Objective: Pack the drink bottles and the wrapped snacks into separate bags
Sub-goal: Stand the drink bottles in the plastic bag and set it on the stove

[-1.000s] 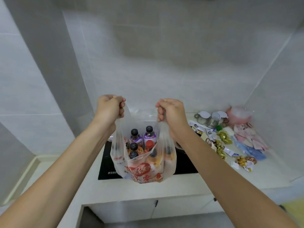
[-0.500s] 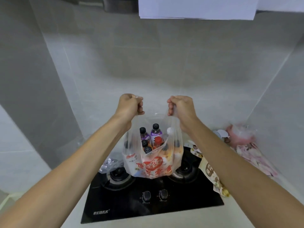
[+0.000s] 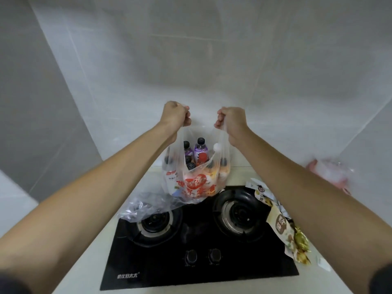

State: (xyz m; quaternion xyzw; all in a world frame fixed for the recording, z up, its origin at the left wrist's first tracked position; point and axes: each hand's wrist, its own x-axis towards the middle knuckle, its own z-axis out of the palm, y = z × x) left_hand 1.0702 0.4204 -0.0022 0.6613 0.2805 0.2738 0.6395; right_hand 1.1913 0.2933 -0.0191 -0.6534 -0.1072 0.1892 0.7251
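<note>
Since a second ago the bag of drink bottles (image 3: 196, 177), a handle gripped in each fist, left hand (image 3: 175, 114) and right hand (image 3: 231, 119), has risen over the stove (image 3: 199, 262), suggesting bottles are packed; wrapped snacks (image 3: 282, 223) wait at 4 o'clock

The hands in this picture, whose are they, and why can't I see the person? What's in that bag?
The camera sits on the person's head and looks down, so you see only their arms. The left hand and the right hand each grip one handle of a see-through plastic bag, lifted above a black gas stove. Inside the bag stand drink bottles. Wrapped snacks lie by the stove's right edge, not packed yet. An empty clear bag lies crumpled on the left burner.
</note>
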